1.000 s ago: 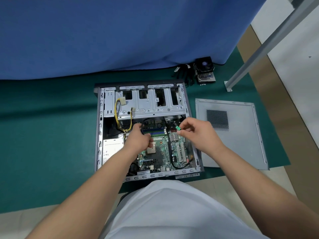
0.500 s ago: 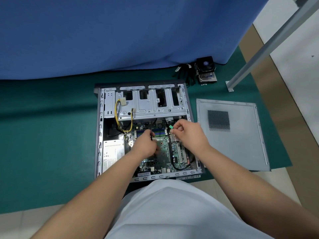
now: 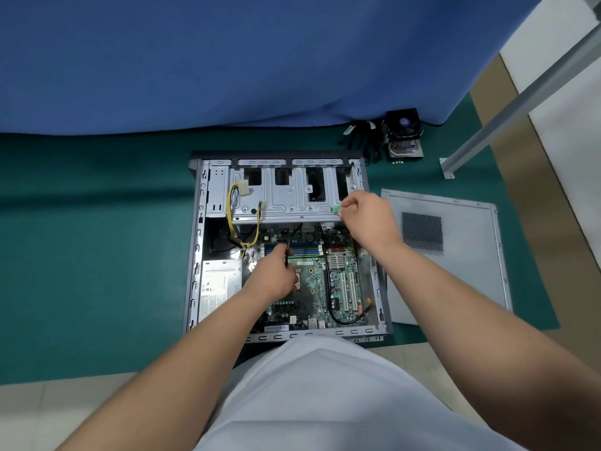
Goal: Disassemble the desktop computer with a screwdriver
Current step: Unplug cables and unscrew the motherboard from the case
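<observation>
I am seeing the left hand (image 3: 272,277) gripping a black cable (image 3: 290,244) over the motherboard (image 3: 313,281), right hand (image 3: 366,219) pinching a green connector (image 3: 335,209), open computer case (image 3: 195,255) lying beneath both grips on the surface (image 3: 97,255).

Repair workbench: green mat (image 3: 97,255), opened computer case (image 3: 198,242).

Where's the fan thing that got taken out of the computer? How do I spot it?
Find the open computer case on the green mat. Look past its far right corner, by the blue cloth. The cooler fan is the only chunky black block there.
</observation>
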Motion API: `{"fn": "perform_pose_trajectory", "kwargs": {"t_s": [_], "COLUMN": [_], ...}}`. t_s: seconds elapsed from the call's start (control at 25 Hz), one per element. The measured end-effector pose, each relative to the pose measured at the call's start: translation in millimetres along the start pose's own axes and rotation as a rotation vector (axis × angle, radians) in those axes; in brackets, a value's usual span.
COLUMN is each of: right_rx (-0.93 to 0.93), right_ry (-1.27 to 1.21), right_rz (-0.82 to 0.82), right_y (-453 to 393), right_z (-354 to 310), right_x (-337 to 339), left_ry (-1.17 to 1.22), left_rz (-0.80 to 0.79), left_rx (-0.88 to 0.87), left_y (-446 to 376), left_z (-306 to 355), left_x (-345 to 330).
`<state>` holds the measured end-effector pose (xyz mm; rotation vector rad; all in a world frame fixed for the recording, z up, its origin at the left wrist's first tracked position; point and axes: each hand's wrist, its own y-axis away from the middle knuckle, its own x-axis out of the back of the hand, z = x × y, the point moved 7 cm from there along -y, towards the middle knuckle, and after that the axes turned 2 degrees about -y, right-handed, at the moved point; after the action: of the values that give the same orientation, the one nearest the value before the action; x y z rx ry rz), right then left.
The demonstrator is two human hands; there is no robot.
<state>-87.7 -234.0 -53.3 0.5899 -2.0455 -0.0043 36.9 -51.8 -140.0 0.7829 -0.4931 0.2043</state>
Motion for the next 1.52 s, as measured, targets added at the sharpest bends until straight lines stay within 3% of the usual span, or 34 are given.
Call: {"fn": "perform_pose_trajectory", "kwargs": {"t_s": [0.36, 0.6, 0.8, 1.0, 1.36, 1.52], "right_rx": [0.002, -0.008, -0.049, 0.147, 0.244, 0.217], "right_ry": [0.306, 0.278, 0.109, 0.086, 0.391, 0.462], "right_rz": [-0.027, -0.033, 0.001, -0.007, 0.065, -0.019], "right_y": [-15.1, -12.4, -15.3, 6.1, 17.6, 2.9], "right_z": [-29.6, -23.2, -19.6, -14.6, -7.6, -17.4], "right_x": [-11.3, -16.5, -11.7, -14.3, -7.8, -4.4], "left_ry": [-0.056, -0.052, -0.204, -0.3, -0.283, -0.289], "left_rz": [-0.011, -0.018, 0.016, 0.076, 0.126, 0.128], "left_rx": [-0.006, -0.001, -0.068, -0.145, -0.186, -0.183], "left_y": [3.1, 6.5, 12.2, 16.8, 24.7, 25.3], "left_z": [-0.9, 0.9, 13.0, 25.3, 27.1, 25.6], "left_x": [0.8, 2.9, 10.7, 24.8, 29.6, 28.4]}}
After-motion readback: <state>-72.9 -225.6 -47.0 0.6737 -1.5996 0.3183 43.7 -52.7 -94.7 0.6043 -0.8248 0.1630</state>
